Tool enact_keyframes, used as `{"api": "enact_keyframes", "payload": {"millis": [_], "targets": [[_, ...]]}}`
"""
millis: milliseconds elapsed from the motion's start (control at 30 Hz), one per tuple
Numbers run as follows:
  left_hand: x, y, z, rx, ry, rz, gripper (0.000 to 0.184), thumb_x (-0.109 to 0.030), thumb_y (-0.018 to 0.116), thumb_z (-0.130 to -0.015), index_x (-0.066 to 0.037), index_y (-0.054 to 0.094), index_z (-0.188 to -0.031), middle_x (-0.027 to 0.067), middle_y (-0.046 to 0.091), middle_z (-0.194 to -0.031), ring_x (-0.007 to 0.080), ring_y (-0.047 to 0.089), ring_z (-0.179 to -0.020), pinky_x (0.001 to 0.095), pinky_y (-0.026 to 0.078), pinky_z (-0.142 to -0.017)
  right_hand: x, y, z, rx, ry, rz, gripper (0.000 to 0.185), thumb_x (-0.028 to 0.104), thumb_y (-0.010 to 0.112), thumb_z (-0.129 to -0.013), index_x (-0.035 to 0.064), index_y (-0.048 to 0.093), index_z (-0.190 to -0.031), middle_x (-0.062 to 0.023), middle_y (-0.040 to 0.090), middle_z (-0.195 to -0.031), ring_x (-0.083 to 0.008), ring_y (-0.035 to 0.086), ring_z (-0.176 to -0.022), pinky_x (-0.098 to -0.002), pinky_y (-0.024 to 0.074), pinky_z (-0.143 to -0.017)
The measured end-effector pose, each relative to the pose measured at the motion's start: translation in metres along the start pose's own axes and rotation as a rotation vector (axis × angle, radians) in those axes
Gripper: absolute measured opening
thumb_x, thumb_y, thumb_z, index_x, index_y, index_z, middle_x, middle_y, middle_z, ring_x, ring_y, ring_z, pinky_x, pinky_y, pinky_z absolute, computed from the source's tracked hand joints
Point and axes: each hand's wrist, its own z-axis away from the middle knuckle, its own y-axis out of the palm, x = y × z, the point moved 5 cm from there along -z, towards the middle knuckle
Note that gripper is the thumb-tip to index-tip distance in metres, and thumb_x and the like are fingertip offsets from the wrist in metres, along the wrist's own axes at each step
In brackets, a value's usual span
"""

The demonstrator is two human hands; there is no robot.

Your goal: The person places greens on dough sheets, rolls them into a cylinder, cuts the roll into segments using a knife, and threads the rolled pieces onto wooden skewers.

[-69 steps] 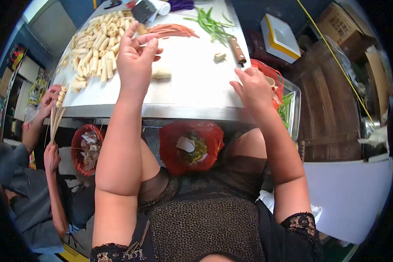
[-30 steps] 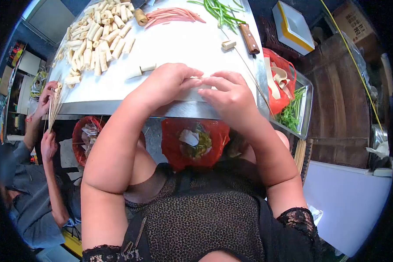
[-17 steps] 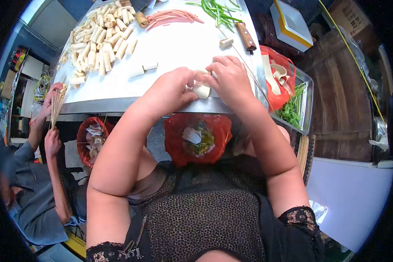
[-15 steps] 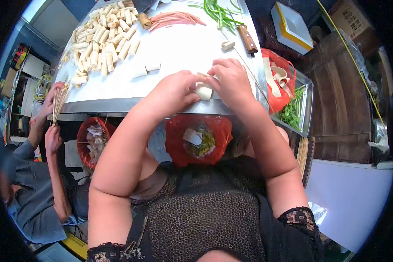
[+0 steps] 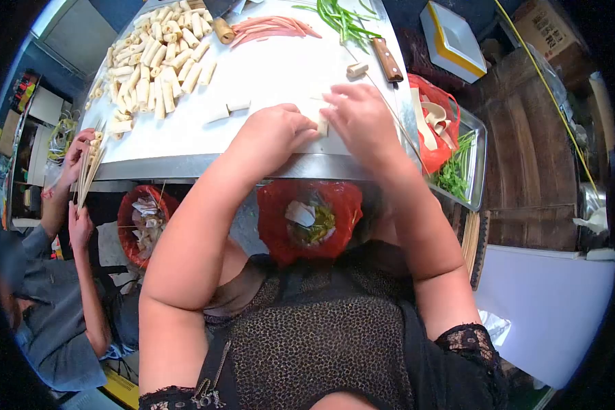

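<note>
At the near edge of the white work board, my left hand (image 5: 275,137) pinches a small pale roll (image 5: 322,125), which looks like tofu skin. Just right of it, my right hand (image 5: 363,117) is slightly blurred, its fingers bent and apart, with nothing visible in them. Whether its fingertips touch the roll cannot be made out. A single roll (image 5: 357,70) lies beyond my right hand, near a wooden-handled knife (image 5: 388,61). Left of my hands lie two pale pieces (image 5: 219,113). Farther back are pink strips (image 5: 273,30) and green strips (image 5: 342,24).
A large pile of rolls (image 5: 154,61) covers the board's far left. At the left, another person's hands hold thin skewers (image 5: 89,174). Red-lined bins (image 5: 270,236) stand below the edge. A red bag (image 5: 436,154) with pale strips and a metal tray (image 5: 484,160) of greens are at right.
My right hand has drawn slightly back from the roll, and its fingers have lifted off my left hand. The other person's hands and skewers have shifted a little.
</note>
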Motion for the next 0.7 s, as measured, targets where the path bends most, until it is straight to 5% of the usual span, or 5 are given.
{"api": "enact_keyframes", "payload": {"millis": [167, 233, 333, 700], "targets": [[0.002, 0.001, -0.001, 0.009, -0.116, 0.083, 0.014, -0.015, 0.07, -0.085, -0.005, 0.072, -0.096, 0.0141, 0.067, -0.086, 0.0299, 0.066, -0.081, 0.0383, 0.053, -0.076, 0.019, 0.003, 0.022, 0.007, -0.014, 0.054, 0.017, 0.017, 0.069, -0.079, 0.0084, 0.073, -0.093, -0.0128, 0.07, -0.111, -0.0325, 0.061, -0.111, -0.0438, 0.0479, -0.093], [0.005, 0.001, 0.001, 0.073, -0.313, 0.177, 0.02, -0.013, 0.071, -0.083, -0.008, 0.073, -0.102, 0.0139, 0.068, -0.086, 0.0277, 0.066, -0.081, 0.0376, 0.053, -0.076, 0.026, -0.006, 0.023, -0.03, -0.047, 0.013, 0.015, 0.016, 0.07, -0.078, 0.0087, 0.073, -0.09, -0.0102, 0.07, -0.106, -0.0297, 0.062, -0.105, -0.0417, 0.0488, -0.089], [0.006, 0.006, 0.002, 0.074, -0.068, 0.067, 0.025, -0.012, 0.073, -0.081, -0.008, 0.072, -0.106, 0.0128, 0.065, -0.085, 0.0268, 0.065, -0.078, 0.0369, 0.053, -0.074, 0.033, -0.011, 0.028, -0.022, -0.058, -0.097, 0.011, 0.014, 0.071, -0.076, 0.0091, 0.071, -0.086, -0.0058, 0.069, -0.096, -0.0257, 0.063, -0.095, -0.04, 0.0492, -0.082], [-0.003, 0.0, 0.019, 0.125, -0.089, 0.148, 0.033, -0.01, 0.078, -0.077, -0.007, 0.069, -0.109, 0.0095, 0.059, -0.084, 0.0234, 0.06, -0.078, 0.0346, 0.051, -0.072, 0.035, -0.011, 0.038, 0.019, -0.052, -0.231, 0.02, 0.009, 0.074, -0.073, 0.0086, 0.067, -0.091, -0.0044, 0.067, -0.087, -0.0263, 0.062, -0.086, -0.0398, 0.0485, -0.078]]}}
